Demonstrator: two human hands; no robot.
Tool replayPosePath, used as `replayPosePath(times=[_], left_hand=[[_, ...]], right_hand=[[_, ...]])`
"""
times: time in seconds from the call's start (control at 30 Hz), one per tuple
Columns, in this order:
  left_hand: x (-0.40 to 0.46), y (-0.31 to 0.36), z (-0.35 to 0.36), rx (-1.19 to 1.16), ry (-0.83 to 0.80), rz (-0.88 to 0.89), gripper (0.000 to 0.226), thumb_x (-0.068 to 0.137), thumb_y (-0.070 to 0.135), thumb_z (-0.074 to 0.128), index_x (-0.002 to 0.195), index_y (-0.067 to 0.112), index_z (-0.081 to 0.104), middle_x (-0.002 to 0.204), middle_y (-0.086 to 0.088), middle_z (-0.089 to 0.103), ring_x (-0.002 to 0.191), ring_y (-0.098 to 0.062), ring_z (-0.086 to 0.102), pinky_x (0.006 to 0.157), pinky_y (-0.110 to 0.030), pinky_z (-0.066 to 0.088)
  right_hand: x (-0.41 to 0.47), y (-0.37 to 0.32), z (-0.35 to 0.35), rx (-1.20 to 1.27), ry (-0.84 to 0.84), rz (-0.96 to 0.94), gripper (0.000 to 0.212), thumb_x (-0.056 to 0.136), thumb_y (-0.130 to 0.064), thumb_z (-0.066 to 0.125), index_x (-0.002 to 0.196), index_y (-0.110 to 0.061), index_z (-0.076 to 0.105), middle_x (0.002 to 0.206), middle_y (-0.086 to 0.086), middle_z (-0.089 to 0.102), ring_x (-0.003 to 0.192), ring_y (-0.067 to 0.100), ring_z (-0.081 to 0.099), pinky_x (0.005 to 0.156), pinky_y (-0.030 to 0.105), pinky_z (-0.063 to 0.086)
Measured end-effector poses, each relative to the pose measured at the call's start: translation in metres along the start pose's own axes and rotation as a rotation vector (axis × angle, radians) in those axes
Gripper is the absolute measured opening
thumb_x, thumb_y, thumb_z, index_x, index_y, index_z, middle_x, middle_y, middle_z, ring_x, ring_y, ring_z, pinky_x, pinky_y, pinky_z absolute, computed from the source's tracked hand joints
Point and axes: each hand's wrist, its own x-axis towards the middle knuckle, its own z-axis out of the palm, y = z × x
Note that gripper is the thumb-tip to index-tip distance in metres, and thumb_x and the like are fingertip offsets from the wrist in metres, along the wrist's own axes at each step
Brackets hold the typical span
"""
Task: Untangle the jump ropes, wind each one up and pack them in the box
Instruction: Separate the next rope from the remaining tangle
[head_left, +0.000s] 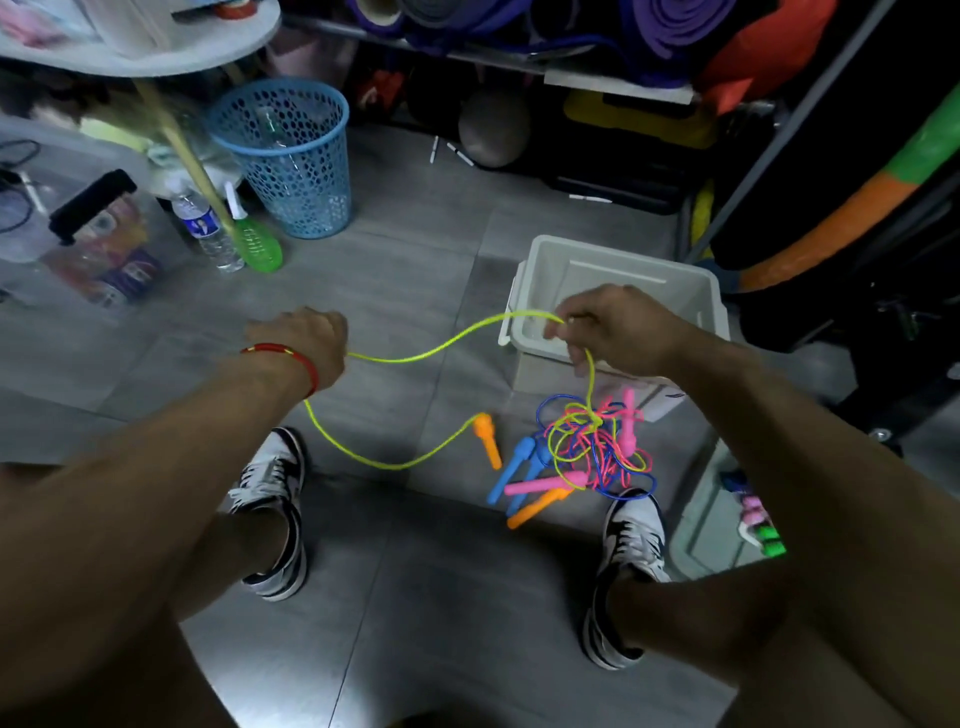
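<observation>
I see my left hand (301, 338) curled around the yellow rope (441, 348), which runs across to my right hand (618, 327), pinching it above the box (540, 270). From the right hand the rope drops into the tangle (597, 447) on the floor (415, 249) in front of the box; its orange handle (488, 439) lies left of the tangle. The label on the water bottle (205, 228) is too blurred to read.

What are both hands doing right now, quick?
Left hand: closed around the yellow-green rope.
Right hand: pinching the same rope above the tangle, in front of the box.
</observation>
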Motion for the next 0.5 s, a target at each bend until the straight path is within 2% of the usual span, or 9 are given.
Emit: replayPosePath(times=[0.03,0.07,0.13,0.2,0.23,0.3,0.37,0.43,0.5], left_hand=[[-0.002,0.008,0.001,-0.082,-0.014,0.078,0.039,0.095,0.026,0.057,0.130,0.010,0.052,0.133,-0.024,0.056,0.123,-0.042,0.055,0.105,-0.049,0.044],[-0.005,0.020,0.001,-0.258,-0.037,0.185,0.051,0.092,0.024,0.062,0.140,0.013,0.046,0.140,-0.020,0.054,0.129,-0.036,0.052,0.108,-0.043,0.042],[-0.025,0.054,-0.011,-0.725,-0.114,0.408,0.075,0.088,0.027,0.072,0.152,0.023,0.032,0.147,-0.004,0.049,0.136,-0.016,0.046,0.113,-0.029,0.036],[-0.043,0.083,-0.021,-0.971,-0.130,0.542,0.073,0.088,0.039,0.072,0.149,0.032,0.033,0.129,0.010,0.060,0.121,0.001,0.052,0.105,-0.020,0.039],[-0.046,0.090,-0.021,-1.012,-0.094,0.571,0.058,0.090,0.042,0.068,0.142,0.030,0.043,0.109,0.009,0.066,0.104,0.001,0.058,0.095,-0.021,0.046],[-0.046,0.088,-0.024,-0.974,0.022,0.590,0.027,0.096,0.042,0.058,0.112,0.021,0.065,0.076,-0.007,0.065,0.071,-0.012,0.062,0.070,-0.033,0.051],[-0.038,0.072,-0.026,-0.936,0.143,0.573,0.025,0.097,0.042,0.050,0.085,0.026,0.067,0.065,-0.011,0.063,0.060,-0.020,0.062,0.060,-0.032,0.048],[-0.030,0.053,-0.031,-1.026,0.307,0.492,0.027,0.097,0.040,0.047,0.076,0.030,0.060,0.062,-0.008,0.061,0.054,-0.014,0.059,0.058,-0.027,0.044],[-0.019,0.030,-0.033,-1.204,0.467,0.305,0.028,0.099,0.030,0.047,0.073,0.029,0.058,0.063,-0.005,0.059,0.050,-0.006,0.058,0.056,-0.026,0.043]], right_hand=[[-0.002,-0.015,-0.002,0.072,0.018,-0.034,0.016,0.100,-0.020,0.056,0.095,-0.016,0.071,0.066,-0.003,0.070,0.055,0.010,0.063,0.060,0.018,0.047],[-0.003,-0.025,-0.002,0.084,0.035,-0.068,0.016,0.100,-0.019,0.055,0.098,-0.016,0.070,0.067,-0.002,0.070,0.052,0.008,0.061,0.058,0.017,0.046],[-0.005,-0.039,-0.001,-0.005,0.052,-0.148,0.014,0.099,-0.019,0.055,0.098,-0.019,0.069,0.069,-0.006,0.070,0.056,0.004,0.060,0.061,0.018,0.045],[-0.006,-0.048,0.003,-0.078,0.053,-0.202,0.011,0.098,-0.021,0.057,0.095,-0.024,0.068,0.069,-0.007,0.071,0.064,0.004,0.061,0.066,0.020,0.045],[-0.006,-0.051,0.004,-0.080,0.057,-0.225,0.011,0.097,-0.023,0.058,0.093,-0.027,0.067,0.068,-0.008,0.070,0.065,0.003,0.061,0.066,0.020,0.045],[-0.004,-0.051,0.007,-0.037,0.043,-0.226,0.007,0.096,-0.028,0.063,0.090,-0.027,0.065,0.066,-0.008,0.068,0.062,0.002,0.059,0.063,0.016,0.043],[0.000,-0.038,0.015,-0.046,0.001,-0.200,0.012,0.091,-0.033,0.070,0.089,-0.023,0.066,0.069,-0.008,0.065,0.063,0.005,0.055,0.065,0.019,0.043],[0.003,-0.010,0.026,-0.142,-0.097,-0.157,0.010,0.090,-0.029,0.071,0.086,-0.021,0.067,0.080,-0.005,0.066,0.074,0.012,0.059,0.074,0.028,0.048],[0.001,0.025,0.038,-0.313,-0.281,-0.004,0.011,0.091,-0.029,0.068,0.090,-0.018,0.069,0.094,0.004,0.069,0.089,0.023,0.065,0.084,0.036,0.051]])
